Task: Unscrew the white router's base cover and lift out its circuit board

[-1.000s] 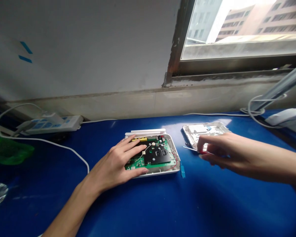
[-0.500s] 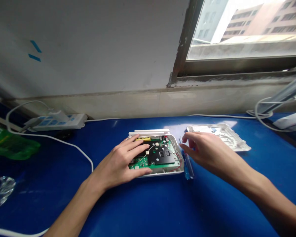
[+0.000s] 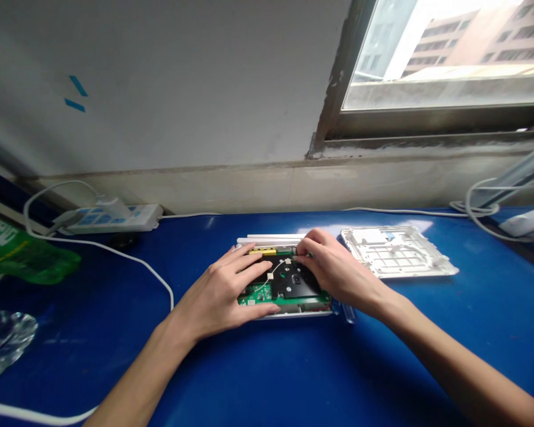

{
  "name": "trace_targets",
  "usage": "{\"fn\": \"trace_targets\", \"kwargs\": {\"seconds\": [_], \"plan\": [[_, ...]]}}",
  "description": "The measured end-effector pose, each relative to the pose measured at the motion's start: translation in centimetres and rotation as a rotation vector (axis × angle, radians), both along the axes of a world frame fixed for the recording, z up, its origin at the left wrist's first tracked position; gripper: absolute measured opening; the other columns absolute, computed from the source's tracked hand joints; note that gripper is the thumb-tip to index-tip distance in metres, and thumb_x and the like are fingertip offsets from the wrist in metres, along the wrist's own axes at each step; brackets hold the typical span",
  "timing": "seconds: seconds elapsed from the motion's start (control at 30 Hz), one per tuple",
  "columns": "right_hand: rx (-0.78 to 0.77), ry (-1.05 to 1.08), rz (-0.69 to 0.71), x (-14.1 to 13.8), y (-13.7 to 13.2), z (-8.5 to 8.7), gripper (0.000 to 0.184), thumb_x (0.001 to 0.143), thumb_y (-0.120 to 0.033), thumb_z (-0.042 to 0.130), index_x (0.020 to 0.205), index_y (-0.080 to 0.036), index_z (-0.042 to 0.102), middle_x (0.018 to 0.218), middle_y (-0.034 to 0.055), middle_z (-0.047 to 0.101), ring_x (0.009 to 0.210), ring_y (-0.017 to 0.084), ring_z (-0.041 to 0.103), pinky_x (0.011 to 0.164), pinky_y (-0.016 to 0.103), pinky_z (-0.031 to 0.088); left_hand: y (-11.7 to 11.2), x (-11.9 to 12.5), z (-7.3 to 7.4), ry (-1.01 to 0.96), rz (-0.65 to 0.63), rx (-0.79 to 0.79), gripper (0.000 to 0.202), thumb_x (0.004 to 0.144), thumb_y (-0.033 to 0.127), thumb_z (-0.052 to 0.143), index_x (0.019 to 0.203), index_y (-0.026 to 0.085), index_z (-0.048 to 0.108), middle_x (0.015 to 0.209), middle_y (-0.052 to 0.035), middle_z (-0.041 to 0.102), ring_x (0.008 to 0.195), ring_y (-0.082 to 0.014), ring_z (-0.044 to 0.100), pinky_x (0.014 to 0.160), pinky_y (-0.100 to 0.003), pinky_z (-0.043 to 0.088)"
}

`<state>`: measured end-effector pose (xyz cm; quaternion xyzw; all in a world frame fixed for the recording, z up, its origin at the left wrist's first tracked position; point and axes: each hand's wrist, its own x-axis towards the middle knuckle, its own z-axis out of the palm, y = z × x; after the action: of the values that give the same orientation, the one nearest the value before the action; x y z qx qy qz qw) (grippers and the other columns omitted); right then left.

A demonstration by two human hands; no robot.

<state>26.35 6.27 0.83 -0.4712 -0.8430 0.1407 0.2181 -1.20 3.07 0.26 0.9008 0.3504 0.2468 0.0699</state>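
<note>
An opened white router casing (image 3: 298,315) lies on the blue table (image 3: 267,379), holding a green circuit board (image 3: 267,300) under a black plate (image 3: 296,286). My left hand (image 3: 216,290) lies over the board's left side, with fingers on top and the thumb reaching its lower edge. My right hand (image 3: 333,267) has its fingertips pinched together at the board's upper right corner, and what lies between them is hidden. A thin white wire (image 3: 264,286) crosses the board. A blue screwdriver (image 3: 347,312) lies mostly hidden behind my right wrist.
A white plastic casing cover (image 3: 398,252) lies to the right of the router. Farther left are a power strip (image 3: 111,218) with white cables, a green plastic bag (image 3: 22,252) and crumpled foil (image 3: 0,338). A wall and window stand behind the table.
My right hand has moved left from beside the casing cover onto the board's upper right corner, now partly hiding the screwdriver. My left hand has stayed on the board.
</note>
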Motion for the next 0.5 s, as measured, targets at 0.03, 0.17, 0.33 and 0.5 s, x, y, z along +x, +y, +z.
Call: {"fn": "trace_targets", "kwargs": {"seconds": [0.03, 0.17, 0.33, 0.5], "plan": [[-0.005, 0.015, 0.017, 0.2, 0.0, 0.0, 0.012, 0.104, -0.022, 0.059, 0.094, -0.021, 0.065, 0.104, 0.0083, 0.062, 0.099, 0.025, 0.064, 0.089, 0.039, 0.055, 0.0, 0.0, 0.1, 0.003, -0.004, 0.017, 0.064, 0.09, 0.054, 0.08, 0.139, 0.014, 0.069, 0.143, -0.0175, 0.07, 0.141, -0.0396, 0.06, 0.12, -0.062, 0.048], [-0.042, 0.078, 0.068, 1.0, 0.0, 0.0, 0.011, 0.105, -0.025, 0.058, 0.096, -0.023, 0.064, 0.106, 0.0066, 0.063, 0.096, 0.021, 0.065, 0.086, 0.036, 0.057, 0.0, -0.1, 0.8, -0.004, -0.001, 0.053, 0.067, 0.088, 0.058, 0.081, 0.136, 0.012, 0.069, 0.137, -0.0179, 0.074, 0.132, -0.0378, 0.067, 0.119, -0.06, 0.049], [0.058, 0.108, 0.087, 1.3, -0.7, 0.3, 0.009, 0.106, -0.026, 0.056, 0.1, -0.024, 0.063, 0.111, 0.0085, 0.064, 0.104, 0.024, 0.065, 0.091, 0.042, 0.057, -0.2, -0.2, 1.8, 0.034, 0.055, 0.022, 0.078, 0.082, 0.066, 0.082, 0.14, 0.015, 0.067, 0.138, -0.0174, 0.072, 0.129, -0.0367, 0.067, 0.113, -0.055, 0.053], [0.204, 0.152, 0.134, 1.2, -1.3, 0.3, 0.006, 0.106, -0.019, 0.055, 0.107, -0.024, 0.058, 0.135, 0.0125, 0.067, 0.114, 0.024, 0.069, 0.095, 0.042, 0.059, -0.3, -0.5, 2.2, 0.008, 0.13, -0.071, 0.079, 0.085, 0.064, 0.08, 0.148, 0.021, 0.062, 0.154, -0.0158, 0.061, 0.137, -0.0382, 0.06, 0.115, -0.056, 0.051]]}}
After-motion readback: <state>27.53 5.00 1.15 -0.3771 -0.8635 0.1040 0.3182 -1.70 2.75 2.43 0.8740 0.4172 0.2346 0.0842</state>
